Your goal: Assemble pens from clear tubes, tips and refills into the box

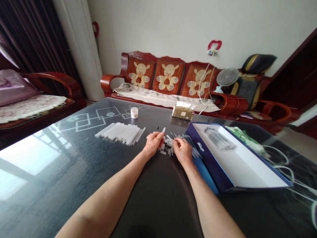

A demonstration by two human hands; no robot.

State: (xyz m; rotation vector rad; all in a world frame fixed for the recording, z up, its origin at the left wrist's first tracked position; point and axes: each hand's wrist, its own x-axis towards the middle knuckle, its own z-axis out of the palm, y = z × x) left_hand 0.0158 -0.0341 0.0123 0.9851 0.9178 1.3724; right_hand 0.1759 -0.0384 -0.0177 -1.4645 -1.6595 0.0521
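My left hand [154, 142] is closed around a white pen barrel [163, 130] whose tip sticks up past the fingers. My right hand [182, 149] is closed in a pinch over a small heap of white caps and pen parts [167, 148] on the dark glass table [74, 172]; what it pinches is too small to name. A bundle of thin dark refills [188, 140] lies just right of that hand. A row of white pen barrels [121, 133] lies to the left of both hands.
An open blue box [247, 165] with a white inside holds several pens [219, 138] at the right. A small white jar [134, 112] and a tan carton [182, 112] stand farther back. Beyond the table are a wooden sofa [168, 79] and a fan [226, 77].
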